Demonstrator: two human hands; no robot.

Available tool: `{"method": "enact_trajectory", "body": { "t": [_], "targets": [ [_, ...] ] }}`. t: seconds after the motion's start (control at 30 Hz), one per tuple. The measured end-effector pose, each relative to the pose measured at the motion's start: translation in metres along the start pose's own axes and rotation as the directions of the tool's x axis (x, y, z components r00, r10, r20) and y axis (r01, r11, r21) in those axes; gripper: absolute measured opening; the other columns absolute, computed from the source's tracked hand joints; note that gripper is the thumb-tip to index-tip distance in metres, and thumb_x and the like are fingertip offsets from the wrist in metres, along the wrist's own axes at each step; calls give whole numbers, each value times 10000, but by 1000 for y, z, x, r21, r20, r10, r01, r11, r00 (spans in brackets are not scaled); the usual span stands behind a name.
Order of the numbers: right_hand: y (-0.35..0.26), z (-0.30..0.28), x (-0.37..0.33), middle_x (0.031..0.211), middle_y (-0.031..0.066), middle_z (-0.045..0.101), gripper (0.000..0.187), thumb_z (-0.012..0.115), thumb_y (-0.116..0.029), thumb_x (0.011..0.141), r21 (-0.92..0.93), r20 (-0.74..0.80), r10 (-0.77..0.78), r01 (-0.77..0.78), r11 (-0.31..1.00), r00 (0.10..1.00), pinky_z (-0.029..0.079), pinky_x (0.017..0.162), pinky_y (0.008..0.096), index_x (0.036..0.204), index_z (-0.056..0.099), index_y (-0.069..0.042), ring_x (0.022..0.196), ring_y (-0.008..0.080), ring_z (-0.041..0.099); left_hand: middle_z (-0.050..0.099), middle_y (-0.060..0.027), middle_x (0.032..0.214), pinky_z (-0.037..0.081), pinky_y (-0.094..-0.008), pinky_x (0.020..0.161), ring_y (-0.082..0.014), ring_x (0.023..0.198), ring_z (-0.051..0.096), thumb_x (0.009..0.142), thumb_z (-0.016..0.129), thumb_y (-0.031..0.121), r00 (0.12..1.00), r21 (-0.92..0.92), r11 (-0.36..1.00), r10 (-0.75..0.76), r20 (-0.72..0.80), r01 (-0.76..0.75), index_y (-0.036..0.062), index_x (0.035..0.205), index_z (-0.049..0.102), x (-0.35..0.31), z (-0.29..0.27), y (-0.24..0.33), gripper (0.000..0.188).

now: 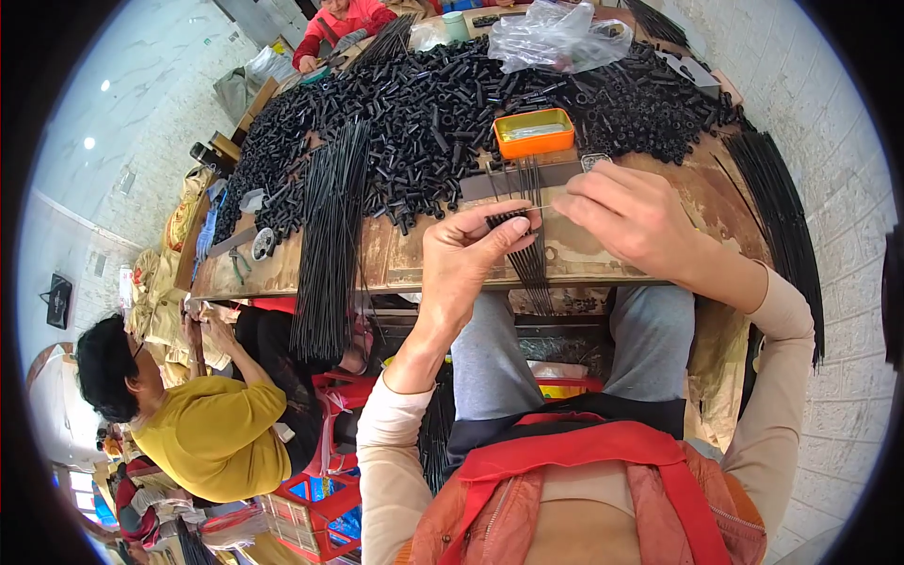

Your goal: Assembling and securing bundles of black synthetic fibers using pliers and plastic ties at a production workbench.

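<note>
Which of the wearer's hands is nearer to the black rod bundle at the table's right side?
Right. The right hand is to the left of the rod bundle, apart from it; the left hand is farther left still.

At the far side of the wooden table (395, 252), a crumpled clear plastic bag (551, 40) is seen near a pale green cup (456, 25). Green-handled pliers (238, 266) are laid toward the left edge, a co-worker (221, 424) is dressed in yellow, and the right side is bounded by a white wall (815, 104).
</note>
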State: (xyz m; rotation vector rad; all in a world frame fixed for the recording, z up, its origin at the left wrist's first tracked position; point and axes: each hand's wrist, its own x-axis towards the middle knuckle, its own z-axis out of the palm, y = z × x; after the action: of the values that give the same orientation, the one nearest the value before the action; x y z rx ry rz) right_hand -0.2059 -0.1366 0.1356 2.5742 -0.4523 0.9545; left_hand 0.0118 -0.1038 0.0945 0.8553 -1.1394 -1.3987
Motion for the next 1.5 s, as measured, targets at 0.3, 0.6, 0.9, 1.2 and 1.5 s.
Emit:
{"method": "enact_trajectory", "body": {
  "t": [0.3,0.6,0.9,1.2,1.5],
  "targets": [
    [-1,4,-3,948,99,621,363,647,-49,675,85,-48,-42,46,995,998,511,606,321,1033,638,9,742,227,597,695,-145,1026,566,-301,877,-181,966,671,878,647,-4,999,17,1000,7,54,-8,-40,1147,644,-1,1,-4,271],
    [7,-13,-15,913,109,596,319,670,-6,692,52,48,120,-122,991,992,489,618,337,1011,660,-7,764,251,591,687,-174,1034,572,-336,877,-225,979,670,878,631,-19,998,29,999,12,56,-14,-51,1156,634,2,0,-2,280],
    [9,-12,-15,881,98,613,281,680,-4,754,214,50,94,-103,971,994,475,617,335,1035,669,-19,752,249,584,665,-200,1095,548,-376,929,-256,1031,656,871,654,17,990,4,999,-42,135,42,-54,1178,619,-2,-7,1,317],
    [0,-8,-17,938,106,620,372,682,15,735,192,58,100,-110,975,993,516,682,349,1104,652,-31,800,260,605,684,-172,1071,531,-337,947,-213,1019,656,888,631,4,986,-66,995,-68,151,79,-44,1192,617,-2,-17,0,308],
    [15,12,-4,955,112,641,396,681,-5,751,183,-63,56,-43,982,996,532,655,334,1143,652,-60,795,266,636,692,-121,1088,549,-328,819,-196,971,668,808,736,106,962,498,861,-215,170,104,71,1221,641,2,-20,-9,425]
  ]
}}
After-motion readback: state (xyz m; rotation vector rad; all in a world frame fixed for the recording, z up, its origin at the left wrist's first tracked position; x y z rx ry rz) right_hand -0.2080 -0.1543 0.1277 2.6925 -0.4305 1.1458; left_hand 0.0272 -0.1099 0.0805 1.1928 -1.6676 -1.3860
